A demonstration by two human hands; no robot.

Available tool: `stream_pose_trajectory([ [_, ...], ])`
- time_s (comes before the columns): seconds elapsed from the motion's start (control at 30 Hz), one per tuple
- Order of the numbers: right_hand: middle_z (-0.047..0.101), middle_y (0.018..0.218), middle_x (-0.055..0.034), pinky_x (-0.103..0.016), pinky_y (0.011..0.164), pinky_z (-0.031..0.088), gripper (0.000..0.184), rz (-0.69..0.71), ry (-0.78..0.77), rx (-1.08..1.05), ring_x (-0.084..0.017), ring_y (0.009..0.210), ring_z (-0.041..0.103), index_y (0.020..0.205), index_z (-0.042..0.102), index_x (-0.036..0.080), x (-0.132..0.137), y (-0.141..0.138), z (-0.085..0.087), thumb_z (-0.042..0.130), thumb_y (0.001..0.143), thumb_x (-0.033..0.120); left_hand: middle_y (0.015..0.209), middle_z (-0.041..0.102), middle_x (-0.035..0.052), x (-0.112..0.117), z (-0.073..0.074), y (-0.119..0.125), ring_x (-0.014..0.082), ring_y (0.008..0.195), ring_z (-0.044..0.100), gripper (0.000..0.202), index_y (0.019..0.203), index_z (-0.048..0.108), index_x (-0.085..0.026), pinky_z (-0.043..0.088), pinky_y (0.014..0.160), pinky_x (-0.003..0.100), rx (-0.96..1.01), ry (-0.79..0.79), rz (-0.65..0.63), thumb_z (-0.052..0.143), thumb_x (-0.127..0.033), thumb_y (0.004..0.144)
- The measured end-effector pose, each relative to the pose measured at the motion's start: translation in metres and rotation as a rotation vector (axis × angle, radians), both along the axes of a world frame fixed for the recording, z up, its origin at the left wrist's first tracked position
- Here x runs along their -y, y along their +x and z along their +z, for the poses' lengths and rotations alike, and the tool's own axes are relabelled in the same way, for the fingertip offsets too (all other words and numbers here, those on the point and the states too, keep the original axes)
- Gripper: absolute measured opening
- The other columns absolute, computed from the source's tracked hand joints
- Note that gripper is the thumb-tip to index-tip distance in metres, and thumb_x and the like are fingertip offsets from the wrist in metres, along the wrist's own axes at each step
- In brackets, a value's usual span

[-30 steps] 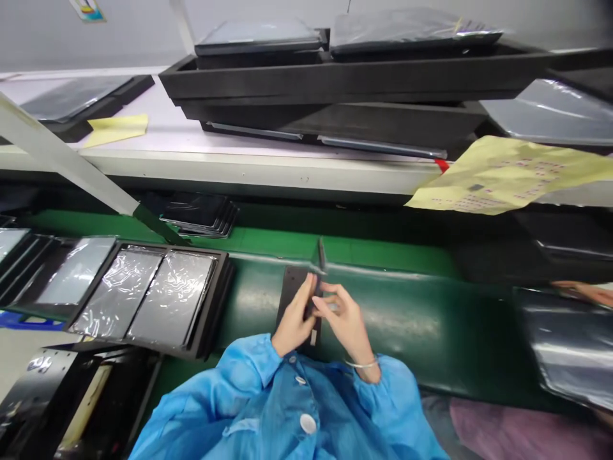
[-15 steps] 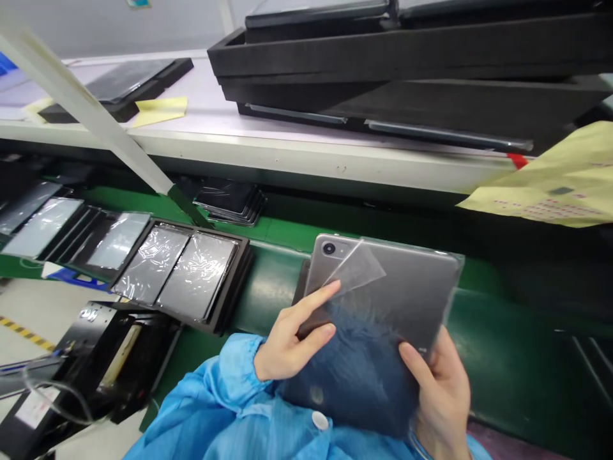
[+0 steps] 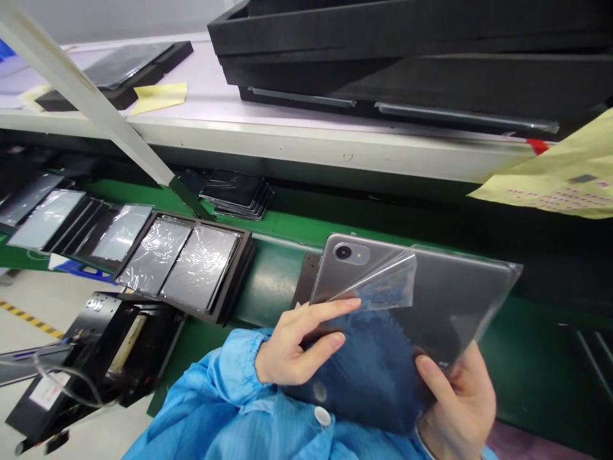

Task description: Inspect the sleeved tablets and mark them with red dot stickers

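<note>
A grey tablet (image 3: 445,281) lies back side up in front of my chest, its round camera at the upper left corner. A clear protective film (image 3: 390,284) on its back is folded over near that corner, the loose flap reaching toward the middle. My left hand (image 3: 301,342) rests over the tablet's left edge; its stretched index finger touches the film by the fold, and the thumb is apart from it. On the lower right edge my right hand (image 3: 457,396) grips the tablet, thumb on the back and fingers behind.
Left on the green bench is a black tray (image 3: 239,268) with two wrapped tablets, beside more leaning tablets (image 3: 48,220). Behind it sits a stack of dark tablets (image 3: 242,198). A shelf (image 3: 287,140) with black foam trays (image 3: 335,57) crosses above. Yellow paper (image 3: 560,176) hangs at right.
The tablet has shifted right in view. The film's folded flap is larger and uncovers more of the area round the camera. My left index finger has slid slightly right; my right hand keeps its grip.
</note>
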State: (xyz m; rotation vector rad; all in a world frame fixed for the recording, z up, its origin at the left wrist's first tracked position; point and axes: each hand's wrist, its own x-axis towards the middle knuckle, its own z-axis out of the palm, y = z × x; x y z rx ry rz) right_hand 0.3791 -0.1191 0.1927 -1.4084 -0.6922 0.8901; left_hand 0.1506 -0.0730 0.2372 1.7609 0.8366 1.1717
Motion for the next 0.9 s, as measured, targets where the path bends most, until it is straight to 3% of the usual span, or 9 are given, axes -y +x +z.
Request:
stream_pose_trajectory([
  [0.17, 0.078, 0.103, -0.0061, -0.031, 0.075, 0.056, 0.049, 0.003, 0.035, 0.057, -0.023, 0.087, 0.071, 0.121, 0.073, 0.023, 0.0002, -0.002, 0.0054, 0.087, 0.075, 0.032, 0.143, 0.067, 0.002, 0.0022, 0.0049, 0.0015, 0.0165, 0.119, 0.071, 0.062, 0.151, 0.051, -0.036, 0.061, 0.093, 0.019, 0.053, -0.028, -0.029, 0.063, -0.01, 0.096],
  [0.37, 0.078, 0.097, -0.0033, -0.026, 0.07, 0.056, 0.05, -0.005, 0.047, -0.005, -0.02, 0.08, 0.07, 0.119, 0.075, 0.025, 0.0019, -0.0018, 0.006, 0.09, 0.071, 0.029, 0.143, 0.067, 0.0045, 0.0041, 0.0049, 0.0009, 0.0189, 0.125, 0.069, 0.06, 0.15, 0.053, -0.033, 0.062, 0.092, 0.02, 0.076, -0.032, -0.044, 0.061, -0.008, 0.096],
  [0.9, 0.077, 0.113, -0.01, -0.036, 0.067, 0.056, 0.062, -0.002, 0.019, 0.064, -0.027, 0.082, 0.07, 0.134, 0.067, 0.026, 0.0066, -0.0006, 0.0035, 0.085, 0.075, 0.032, 0.14, 0.069, 0.0061, 0.0071, 0.0033, 0.0019, 0.0213, 0.123, 0.07, 0.058, 0.149, 0.054, -0.031, 0.064, 0.09, 0.024, 0.05, 0.009, -0.04, 0.061, -0.01, 0.096],
])
